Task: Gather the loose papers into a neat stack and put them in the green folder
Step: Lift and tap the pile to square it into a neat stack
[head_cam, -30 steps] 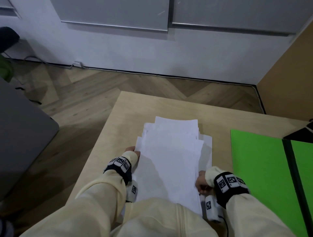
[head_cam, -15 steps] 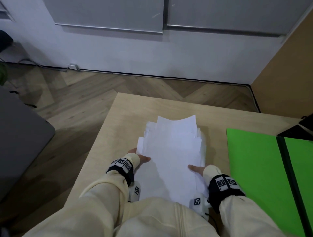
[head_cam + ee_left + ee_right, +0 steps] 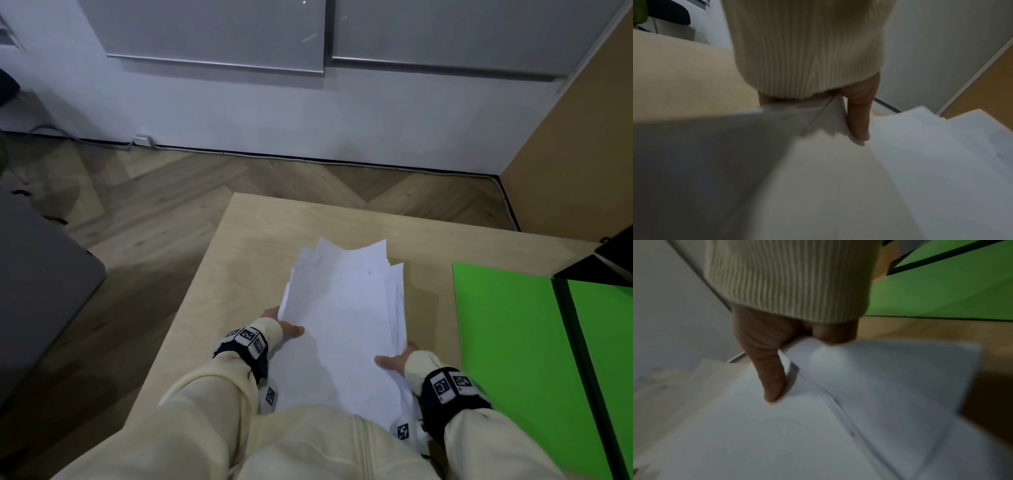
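A ragged pile of white papers [image 3: 346, 308] is lifted off the wooden table [image 3: 274, 233], its far edge fanned and uneven. My left hand [image 3: 286, 329] holds the pile's left edge, thumb on top and fingers underneath; the left wrist view shows that thumb [image 3: 859, 123] pressing on the sheets [image 3: 920, 154]. My right hand [image 3: 394, 359] grips the right edge the same way, its thumb [image 3: 772, 378] lying on the top sheet [image 3: 777, 426] with fingers curled under. The green folder [image 3: 513, 342] lies open and flat to the right, also visible in the right wrist view [image 3: 941, 288].
A black object [image 3: 613, 263] sits at the folder's far right corner. The table's left edge drops to a wooden floor [image 3: 154, 212], with a grey surface [image 3: 34, 274] further left. A white wall and a brown panel [image 3: 582, 154] stand behind.
The papers lay flat on the table a second ago; both hands have slid under the sides, squeezed the pile narrower and raised it, thumbs now on top.
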The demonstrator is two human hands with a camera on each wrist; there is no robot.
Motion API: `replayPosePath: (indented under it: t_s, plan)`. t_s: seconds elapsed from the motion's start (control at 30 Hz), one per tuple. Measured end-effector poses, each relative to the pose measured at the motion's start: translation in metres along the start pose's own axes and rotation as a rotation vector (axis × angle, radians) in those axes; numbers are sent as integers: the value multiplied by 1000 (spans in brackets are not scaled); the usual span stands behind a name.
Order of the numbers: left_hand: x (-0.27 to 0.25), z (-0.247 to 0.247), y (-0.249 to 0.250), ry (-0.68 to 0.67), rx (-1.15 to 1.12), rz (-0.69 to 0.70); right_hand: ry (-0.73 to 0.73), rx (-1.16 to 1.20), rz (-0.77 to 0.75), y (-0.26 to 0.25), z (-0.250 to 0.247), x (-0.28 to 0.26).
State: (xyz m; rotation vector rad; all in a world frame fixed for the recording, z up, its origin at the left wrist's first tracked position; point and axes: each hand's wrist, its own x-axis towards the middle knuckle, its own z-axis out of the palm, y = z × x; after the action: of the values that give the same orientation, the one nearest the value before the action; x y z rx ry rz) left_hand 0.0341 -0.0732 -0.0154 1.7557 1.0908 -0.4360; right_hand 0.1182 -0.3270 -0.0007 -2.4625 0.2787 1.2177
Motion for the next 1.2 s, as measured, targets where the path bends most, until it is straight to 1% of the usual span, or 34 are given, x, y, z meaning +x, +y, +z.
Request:
replayPosePath:
  t_s: [0.1,0.17,0.23,0.27,0.3,0.37,0.4,0.43,0.47,0.53,0.63,0.7,0.77,0.83,0.87,0.93,1.0,1.07,1.1,1.17,1.2]
  plan:
    - [1,-5,-1,24,-4,-16,-5,29,-64,0,-3,1]
    - [-2,-13,-2,5,-97,13,4,84,-105,3,-11,5]
    - [-2,-21,-5,-57,-258,71,30,224,-149,10,-21,11]
    - [3,-25,-9,-101,-338,78,32,295,-163,14,-28,13]
    - [4,-28,-11,-172,-393,85,24,330,-187,16,-35,12]
    - [-1,-33,-3,-296,-435,148,36,357,-221,19,-42,10]
    - [-10,-36,7,-330,-446,189,49,373,-244,19,-43,16]
    - [-17,-38,18,-324,-463,230,69,384,-257,17,-44,19]
    - [-23,-37,31,-269,-469,269,88,389,-259,8,-49,12]
    - [-36,-41,58,-104,-443,337,148,431,-284,-13,-62,-5]
    - [-52,-61,96,102,-408,470,302,594,-410,-42,-93,-35]
    - [-69,-80,119,171,-416,559,370,679,-510,-52,-113,-57]
    - [-80,-95,131,150,-439,623,366,765,-622,-57,-123,-69]
    - [-84,-101,131,128,-428,682,331,763,-638,-61,-118,-73]
    - [-84,-98,128,127,-380,690,327,743,-643,-57,-112,-60]
    - [-84,-89,123,133,-307,698,342,617,-579,-53,-97,-37]
    - [-81,-82,117,175,-240,664,337,533,-547,-53,-88,-30]
    - [-76,-85,115,183,-192,653,356,582,-598,-58,-90,-25]
    - [-77,-88,116,163,-225,649,358,601,-632,-61,-94,-26]
    - [-71,-90,117,133,-243,643,337,568,-682,-66,-100,-30]
    - [-69,-91,119,125,-208,645,319,513,-699,-69,-101,-33]
